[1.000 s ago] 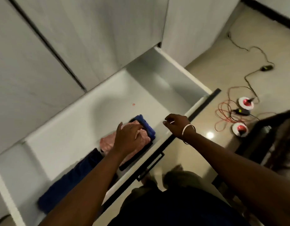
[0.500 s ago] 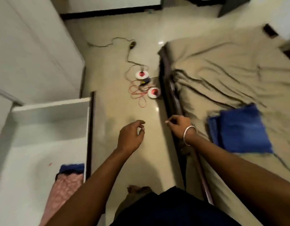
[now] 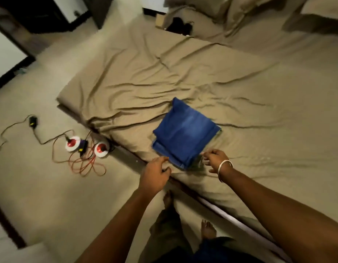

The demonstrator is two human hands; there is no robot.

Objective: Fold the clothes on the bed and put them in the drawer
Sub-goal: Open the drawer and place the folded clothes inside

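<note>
A folded blue garment (image 3: 185,135) lies on the tan bed sheet (image 3: 183,73) close to the bed's near edge. My left hand (image 3: 155,172) hovers just left of the garment's near corner, fingers loosely curled and holding nothing. My right hand (image 3: 215,160), with a metal bangle on the wrist, reaches in from the right with fingers spread, just short of the garment's near right edge. Neither hand grips the cloth. The drawer is out of view.
On the floor to the left lie two red-and-white round devices (image 3: 72,144) with a tangle of orange and black cables (image 3: 84,164). The bed's dark frame edge (image 3: 183,185) runs diagonally past my bare feet (image 3: 208,228). Pillows (image 3: 230,14) sit at the far end.
I have turned from the open drawer, where my left hand rested on the pink garment, to face the bed. Both hands now reach toward the folded blue garment.
</note>
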